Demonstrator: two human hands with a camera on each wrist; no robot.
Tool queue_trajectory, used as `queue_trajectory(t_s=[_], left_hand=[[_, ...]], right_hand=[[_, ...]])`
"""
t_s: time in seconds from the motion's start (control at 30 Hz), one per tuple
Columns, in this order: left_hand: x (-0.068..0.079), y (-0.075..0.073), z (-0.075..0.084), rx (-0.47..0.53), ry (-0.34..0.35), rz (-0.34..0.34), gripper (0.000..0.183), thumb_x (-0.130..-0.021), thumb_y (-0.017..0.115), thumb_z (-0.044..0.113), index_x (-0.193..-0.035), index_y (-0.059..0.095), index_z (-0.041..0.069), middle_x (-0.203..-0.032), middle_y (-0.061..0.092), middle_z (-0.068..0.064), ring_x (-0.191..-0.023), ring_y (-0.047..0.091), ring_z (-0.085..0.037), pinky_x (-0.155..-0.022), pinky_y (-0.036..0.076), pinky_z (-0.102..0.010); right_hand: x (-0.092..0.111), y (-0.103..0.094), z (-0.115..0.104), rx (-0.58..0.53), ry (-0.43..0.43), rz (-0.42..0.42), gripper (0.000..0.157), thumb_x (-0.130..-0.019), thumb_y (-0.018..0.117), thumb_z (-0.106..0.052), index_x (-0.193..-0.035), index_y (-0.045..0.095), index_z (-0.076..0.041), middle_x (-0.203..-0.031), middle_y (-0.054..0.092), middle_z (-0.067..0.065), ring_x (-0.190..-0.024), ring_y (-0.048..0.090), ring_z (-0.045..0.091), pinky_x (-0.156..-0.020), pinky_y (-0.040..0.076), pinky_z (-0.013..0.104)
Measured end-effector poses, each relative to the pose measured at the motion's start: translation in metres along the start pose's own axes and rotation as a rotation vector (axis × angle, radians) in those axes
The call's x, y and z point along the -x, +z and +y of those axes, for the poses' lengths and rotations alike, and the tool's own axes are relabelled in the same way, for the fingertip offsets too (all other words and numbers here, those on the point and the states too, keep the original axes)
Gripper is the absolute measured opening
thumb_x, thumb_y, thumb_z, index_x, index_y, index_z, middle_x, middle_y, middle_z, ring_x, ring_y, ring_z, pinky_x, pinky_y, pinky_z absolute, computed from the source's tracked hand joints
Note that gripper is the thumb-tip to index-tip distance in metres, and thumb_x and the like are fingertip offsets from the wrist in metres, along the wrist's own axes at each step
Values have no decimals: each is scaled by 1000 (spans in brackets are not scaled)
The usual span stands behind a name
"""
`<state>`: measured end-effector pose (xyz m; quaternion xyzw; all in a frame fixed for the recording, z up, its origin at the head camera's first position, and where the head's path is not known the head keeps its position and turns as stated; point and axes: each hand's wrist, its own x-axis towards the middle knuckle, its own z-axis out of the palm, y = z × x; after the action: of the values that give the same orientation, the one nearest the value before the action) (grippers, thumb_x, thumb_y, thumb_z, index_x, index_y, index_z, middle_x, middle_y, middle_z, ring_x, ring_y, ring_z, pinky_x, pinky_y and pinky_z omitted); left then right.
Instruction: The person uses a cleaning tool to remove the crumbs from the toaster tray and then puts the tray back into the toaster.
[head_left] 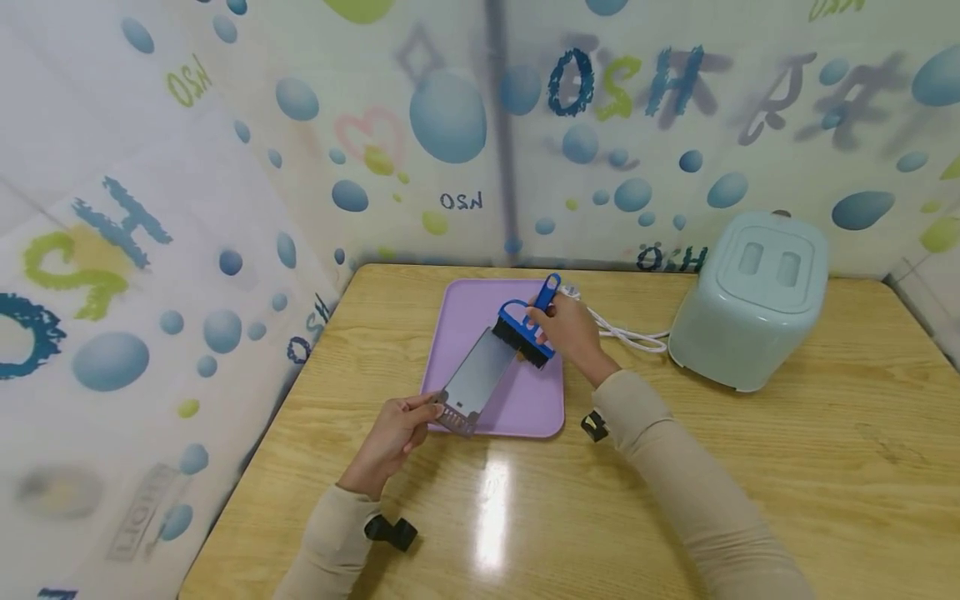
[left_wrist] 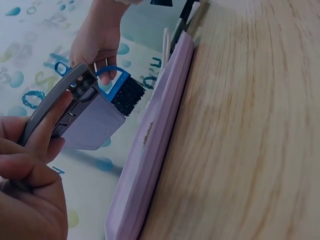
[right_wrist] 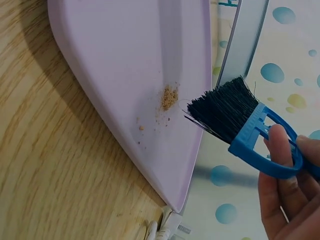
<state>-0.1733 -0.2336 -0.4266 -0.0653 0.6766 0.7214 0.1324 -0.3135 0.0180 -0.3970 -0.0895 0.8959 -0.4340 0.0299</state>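
Note:
My left hand point(head_left: 392, 435) grips the grey handle end of a flat metal crumb tray point(head_left: 480, 372), thumb on top, and holds it tilted above a lilac serving tray point(head_left: 467, 307). A small blue brush point(left_wrist: 129, 96) with black bristles is pinched by its handle in my right hand point(head_left: 570, 332). The bristles point(head_left: 517, 340) overlap the far end of the crumb tray in the head view. Under the brush, a small heap of brown crumbs point(right_wrist: 169, 98) lies on the lilac tray, with a few loose bits scattered beside it.
A pale green two-slot toaster point(head_left: 750, 308) stands on the right of the wooden table point(head_left: 825, 467). Its white cord point(head_left: 633, 339) lies bunched between the toaster and the lilac tray. A patterned wall covering point(head_left: 450, 208) rises behind and along the left side.

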Motion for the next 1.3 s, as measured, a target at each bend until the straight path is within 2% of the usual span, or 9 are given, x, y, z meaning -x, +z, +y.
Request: queue_trajectory(t_s=[0.17, 0.4, 0.83, 1.3], left_hand=[[1, 0, 0, 0, 2, 2, 44, -89, 51, 4, -129, 43, -14, -78, 68, 9, -35, 23, 1, -37, 21, -13], [0, 2, 1, 10, -11, 31, 45, -88, 51, 2, -129, 43, -13, -76, 67, 10, -34, 24, 2, -36, 20, -13], [-3, 5, 4, -8, -13, 51, 45, -89, 51, 4, -130, 43, -12, -66, 67, 10, -33, 24, 1, -36, 21, -14], [-4, 4, 3, -3, -28, 86, 45, -90, 52, 6, -131, 44, -9, -70, 68, 9, -34, 25, 1, -36, 22, -14]], right_hand=[[0, 2, 0, 32, -22, 7, 26, -92, 54, -33, -104, 63, -13, -69, 68, 5, -51, 60, 10, -40, 33, 24], [3, -1, -2, 20, 3, -15, 27, -93, 53, -34, -107, 62, -13, -76, 69, 10, -52, 60, 12, -40, 35, 24], [9, -7, -2, 163, -48, -18, 28, -93, 52, -36, -107, 63, -15, -76, 68, 7, -49, 59, 11, -39, 36, 24], [12, -8, -1, 186, -57, -16, 27, -92, 53, -35, -109, 63, -16, -78, 67, 4, -49, 59, 9, -40, 38, 25]])
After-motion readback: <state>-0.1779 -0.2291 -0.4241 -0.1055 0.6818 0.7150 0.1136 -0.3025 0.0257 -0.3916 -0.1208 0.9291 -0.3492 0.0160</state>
